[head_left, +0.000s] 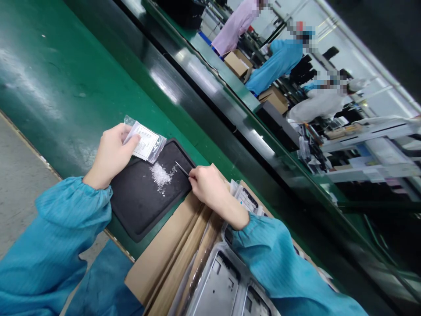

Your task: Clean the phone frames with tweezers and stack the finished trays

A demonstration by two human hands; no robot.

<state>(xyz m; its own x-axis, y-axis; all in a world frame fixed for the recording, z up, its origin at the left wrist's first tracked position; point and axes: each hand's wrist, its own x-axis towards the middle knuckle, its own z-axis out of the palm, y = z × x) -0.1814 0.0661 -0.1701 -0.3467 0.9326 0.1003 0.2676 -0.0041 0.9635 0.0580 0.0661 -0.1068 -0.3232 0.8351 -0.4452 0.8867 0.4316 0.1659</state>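
Observation:
My left hand (115, 151) grips a small clear plastic bag (144, 140) with a white printed label, thumb on its face. The bag is tilted over the far left part of a black tray (138, 206). A small heap of clear, tiny pieces (160, 174) lies on the tray just below the bag, some of them scattered around it. My right hand (208, 184) is closed on a pair of thin metal tweezers (183, 169), whose tip points toward the heap from the tray's right side. Whether anything sits at the tip is too small to tell.
A cardboard box (171, 245) stands right of the tray, beside a plastic tray of phone frames (217, 281) under my right arm. The green bench (75, 96) runs along a dark metal rail (171, 83). Several people work at benches beyond.

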